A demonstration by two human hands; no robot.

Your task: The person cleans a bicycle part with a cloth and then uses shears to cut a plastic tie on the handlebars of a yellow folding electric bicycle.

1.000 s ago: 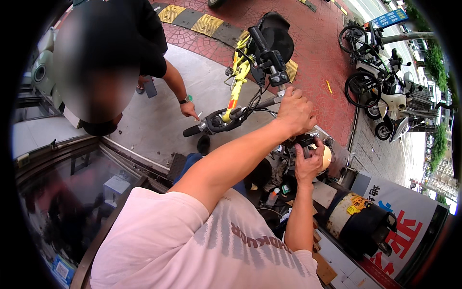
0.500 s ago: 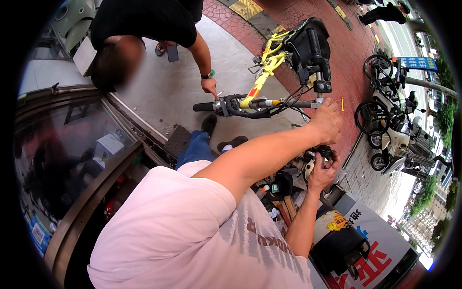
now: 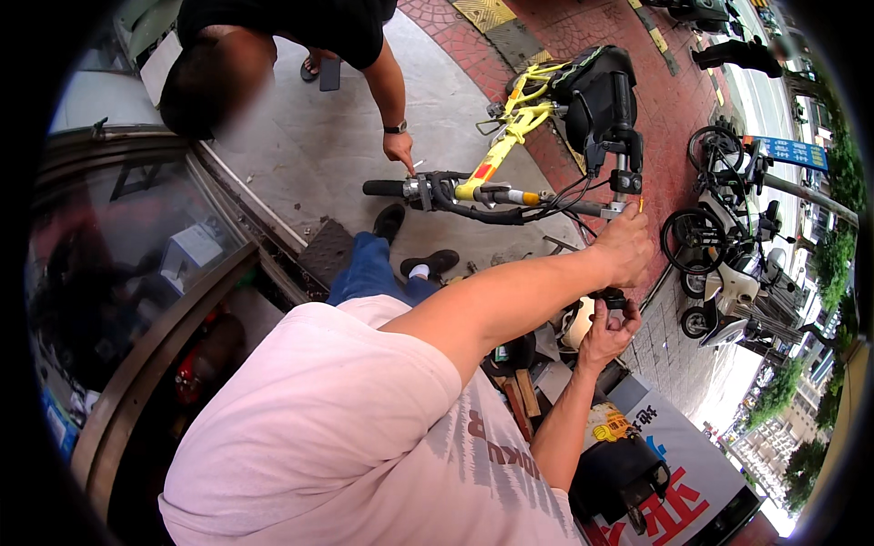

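The left hand (image 3: 626, 247) is closed in a fist over the near end of the black handlebar (image 3: 496, 202) of the yellow folding bicycle (image 3: 510, 136), at about two o'clock in the view. Just below it, at four o'clock of that hand, the right hand (image 3: 608, 326) pinches a small dark part (image 3: 615, 297), too small to tell what. The bar-end work looks to be in progress: cables still hang loose and the far black rubber handle (image 3: 382, 188) is in place. Another person's hand (image 3: 399, 148) holds a thin tool above that far end. An open crate of tools and wooden blocks (image 3: 523, 387) sits below the forearm; its contents are jumbled and unclear.
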